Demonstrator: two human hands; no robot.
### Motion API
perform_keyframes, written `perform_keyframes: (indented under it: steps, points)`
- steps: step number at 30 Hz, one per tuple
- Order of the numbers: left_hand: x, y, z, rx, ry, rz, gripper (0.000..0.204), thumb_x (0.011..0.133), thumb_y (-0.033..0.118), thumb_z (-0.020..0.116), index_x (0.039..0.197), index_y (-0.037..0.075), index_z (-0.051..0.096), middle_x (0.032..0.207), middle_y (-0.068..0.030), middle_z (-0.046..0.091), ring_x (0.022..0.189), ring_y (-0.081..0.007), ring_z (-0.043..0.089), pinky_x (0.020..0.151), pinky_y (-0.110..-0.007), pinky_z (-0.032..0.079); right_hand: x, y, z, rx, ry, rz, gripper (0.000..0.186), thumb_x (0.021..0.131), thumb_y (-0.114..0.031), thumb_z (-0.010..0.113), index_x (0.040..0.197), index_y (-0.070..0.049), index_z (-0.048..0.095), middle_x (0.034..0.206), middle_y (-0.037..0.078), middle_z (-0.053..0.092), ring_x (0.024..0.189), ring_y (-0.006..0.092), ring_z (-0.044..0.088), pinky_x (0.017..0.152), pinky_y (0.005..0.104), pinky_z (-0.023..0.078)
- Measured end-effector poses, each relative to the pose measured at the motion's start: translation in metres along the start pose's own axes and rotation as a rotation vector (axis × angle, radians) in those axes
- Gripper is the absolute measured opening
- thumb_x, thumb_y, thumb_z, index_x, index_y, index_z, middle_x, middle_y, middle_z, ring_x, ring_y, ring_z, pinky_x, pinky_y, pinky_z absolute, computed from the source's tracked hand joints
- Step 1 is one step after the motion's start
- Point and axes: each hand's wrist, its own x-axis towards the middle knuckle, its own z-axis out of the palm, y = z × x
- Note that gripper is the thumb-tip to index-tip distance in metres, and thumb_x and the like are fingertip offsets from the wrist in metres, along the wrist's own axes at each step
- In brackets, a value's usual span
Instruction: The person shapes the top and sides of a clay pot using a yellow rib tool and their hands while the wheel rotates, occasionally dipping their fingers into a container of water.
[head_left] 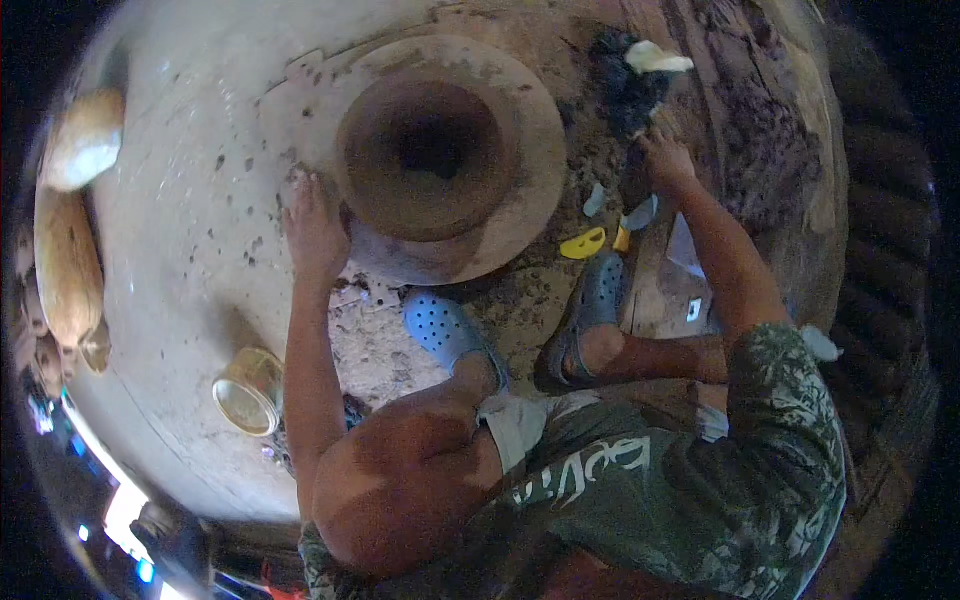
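A brown clay pot with a wide round mouth and dark hollow stands in front of me on a broad round disc. My left hand is at the left side of the pot, beside the disc's edge, fingers stretched forward and nothing seen in them. To the right, my right hand reaches to a dark, wet-looking patch; its fingertips are blurred, so their grip is unclear. A pale, soft-looking piece lies just beyond them. Nearer me are a yellow crescent-shaped piece with holes and a bluish flat piece.
My feet wear blue perforated clogs close to the disc. A pale round tub stands left of my left forearm. Large tan clay-coloured forms line the far left. Dark lumpy mud covers ground at the right.
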Motion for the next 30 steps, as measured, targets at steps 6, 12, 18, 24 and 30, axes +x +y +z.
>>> perform_keyframes:
  steps: [6, 12, 18, 24, 30]
  points:
    - [-0.034, 0.040, -0.047, -0.065, -0.119, -0.071, 0.081, 0.096, 0.045, 0.061, 0.157, -0.002, 0.038, 0.165, -0.0245, 0.035, 0.155, -0.0378, 0.031, 0.125, -0.059, 0.021, 0.001, 0.025, -0.016, -0.434, 0.124, -0.137, 0.056, 0.094, -0.027, 0.065, 0.148, -0.020, 0.055, 0.151, 0.015, 0.051, 0.137, 0.0362, 0.051, 0.107, 0.0477, 0.048]
    - [-0.081, 0.071, -0.128, -0.208, -0.613, -0.020, 0.072, 0.093, 0.046, 0.064, 0.143, -0.005, 0.056, 0.153, -0.0296, 0.049, 0.146, -0.0411, 0.044, 0.123, -0.054, 0.029, -0.056, 0.004, -0.091, 0.144, 0.228, 0.048, 0.045, 0.093, -0.034, 0.068, 0.134, -0.016, 0.064, 0.112, 0.019, 0.073, 0.100, 0.0422, 0.070, 0.085, 0.0523, 0.056]
    - [-0.066, 0.033, -0.092, -0.464, -0.025, -0.065, 0.065, 0.091, 0.045, 0.066, 0.132, -0.005, 0.063, 0.140, -0.0296, 0.059, 0.131, -0.0425, 0.058, 0.114, -0.057, 0.036, -0.099, -0.006, -0.117, 0.514, 0.539, 0.035, 0.038, 0.096, -0.034, 0.071, 0.128, -0.013, 0.070, 0.111, 0.017, 0.075, 0.101, 0.0372, 0.073, 0.086, 0.0445, 0.057]
    - [-0.084, 0.100, -0.084, -0.195, -0.163, 0.183, 0.062, 0.092, 0.047, 0.063, 0.127, -0.004, 0.066, 0.127, -0.0252, 0.068, 0.117, -0.0428, 0.066, 0.113, -0.065, 0.032, -0.136, -0.045, -0.151, 0.786, 0.723, -0.133, 0.029, 0.099, -0.021, 0.072, 0.123, -0.004, 0.071, 0.114, 0.012, 0.075, 0.105, 0.0214, 0.070, 0.094, 0.0369, 0.054]
    - [-0.116, 0.137, -0.081, -0.928, -0.401, 0.542, 0.055, 0.094, 0.048, 0.064, 0.117, -0.002, 0.072, 0.111, -0.0236, 0.073, 0.110, -0.0404, 0.068, 0.100, -0.063, 0.043, -0.138, -0.077, -0.176, 1.187, 0.732, -0.242, 0.021, 0.104, -0.015, 0.066, 0.119, -0.001, 0.069, 0.116, 0.007, 0.069, 0.110, 0.0181, 0.064, 0.101, 0.0380, 0.049]
